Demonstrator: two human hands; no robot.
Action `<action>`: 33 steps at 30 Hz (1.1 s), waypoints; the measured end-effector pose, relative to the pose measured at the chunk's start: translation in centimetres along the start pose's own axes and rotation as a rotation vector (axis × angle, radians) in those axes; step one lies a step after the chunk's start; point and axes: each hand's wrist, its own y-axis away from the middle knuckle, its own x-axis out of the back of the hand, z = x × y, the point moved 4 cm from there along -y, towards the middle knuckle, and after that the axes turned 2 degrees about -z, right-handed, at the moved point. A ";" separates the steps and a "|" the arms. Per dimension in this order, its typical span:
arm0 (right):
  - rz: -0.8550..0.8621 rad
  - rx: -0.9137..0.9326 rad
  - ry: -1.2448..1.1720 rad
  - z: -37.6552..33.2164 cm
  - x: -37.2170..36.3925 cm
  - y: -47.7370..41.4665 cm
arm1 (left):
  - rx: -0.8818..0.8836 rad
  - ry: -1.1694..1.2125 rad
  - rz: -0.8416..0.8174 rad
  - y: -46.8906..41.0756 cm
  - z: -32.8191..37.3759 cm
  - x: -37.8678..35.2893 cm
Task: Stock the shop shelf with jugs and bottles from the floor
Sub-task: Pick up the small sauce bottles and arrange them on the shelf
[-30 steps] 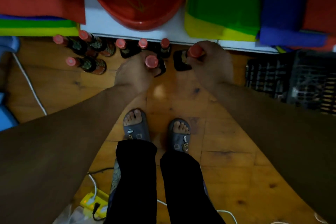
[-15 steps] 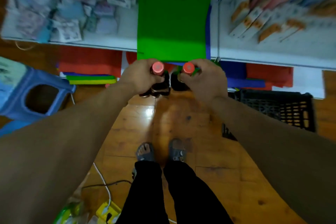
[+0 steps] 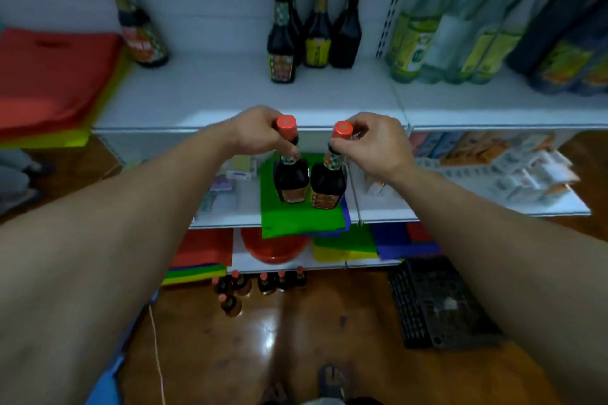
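My left hand (image 3: 255, 130) grips the neck of a dark sauce bottle (image 3: 291, 179) with a red cap. My right hand (image 3: 375, 145) holds a second dark bottle (image 3: 329, 184) the same way, slightly tilted. Both bottles hang side by side in the air, just below the front edge of the white top shelf (image 3: 230, 99). On that shelf stand several matching bottles (image 3: 316, 26) at the back and one more bottle (image 3: 138, 20) to the left. Several red-capped bottles (image 3: 260, 283) remain on the wooden floor by the shelf's base.
Clear and dark large bottles (image 3: 460, 26) fill the shelf's right part. Red bags (image 3: 49, 76) lie at the left. Green bags (image 3: 296, 217) and boxes (image 3: 493, 171) sit on the middle shelf, a red basin (image 3: 273, 246) lower down. A black crate (image 3: 437, 302) and a white cord (image 3: 158, 355) lie on the floor.
Both hands took a bottle from the floor and raised them from near the lowest shelf up to the top shelf's edge. The view tilted upward, revealing the top shelf.
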 end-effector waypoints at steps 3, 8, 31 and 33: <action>0.049 0.012 -0.002 -2.9 3.1 -1.7 | -0.035 -0.018 0.002 0.2 3.5 3.5; 0.089 0.013 -0.056 -5.8 6.7 -4.8 | -0.070 0.010 0.067 -1.0 7.0 7.2; 0.008 0.043 -0.149 -1.5 7.3 -20.7 | -0.006 -0.018 0.165 -14.9 10.2 9.6; 0.002 0.035 -0.170 -1.3 7.0 -21.3 | -0.003 0.000 0.172 -15.6 9.9 9.7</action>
